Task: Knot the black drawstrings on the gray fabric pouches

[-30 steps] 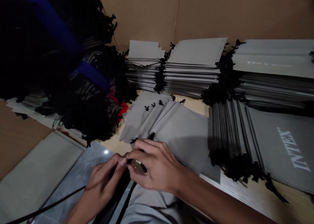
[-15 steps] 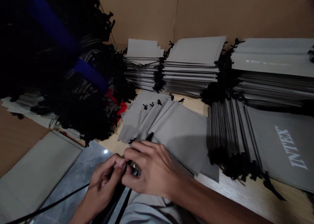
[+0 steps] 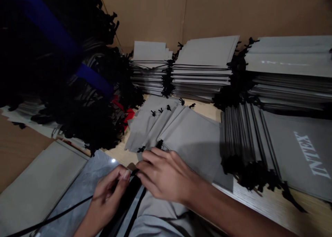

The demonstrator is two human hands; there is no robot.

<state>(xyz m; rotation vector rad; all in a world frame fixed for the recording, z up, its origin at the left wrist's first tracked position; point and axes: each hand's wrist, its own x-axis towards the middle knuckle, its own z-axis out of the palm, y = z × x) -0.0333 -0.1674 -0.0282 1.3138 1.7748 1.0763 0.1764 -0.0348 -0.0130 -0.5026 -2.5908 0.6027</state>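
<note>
My left hand [image 3: 109, 192] and my right hand [image 3: 166, 174] meet near the bottom centre, fingertips pinched together on a black drawstring cord [image 3: 133, 173]. The cord runs down and left across the dark glossy surface [image 3: 85, 185]. Under my right wrist lies a grey fabric pouch [image 3: 155, 219] on my lap side. Just beyond my right hand a fan of flat grey pouches [image 3: 186, 136] with small black cord knots lies on the wooden table [image 3: 272, 202].
Tall stacks of grey pouches [image 3: 204, 67] line the cardboard wall behind. At the right a leaning row of pouches marked INTEX [image 3: 308, 157] rests flat. A dark heap of black cords with a blue strap [image 3: 90, 78] fills the left. A grey flat board [image 3: 38, 185] lies bottom left.
My hands stay together on the cord; the left thumb and finger have slid slightly apart from the right, and the view has shifted a little.
</note>
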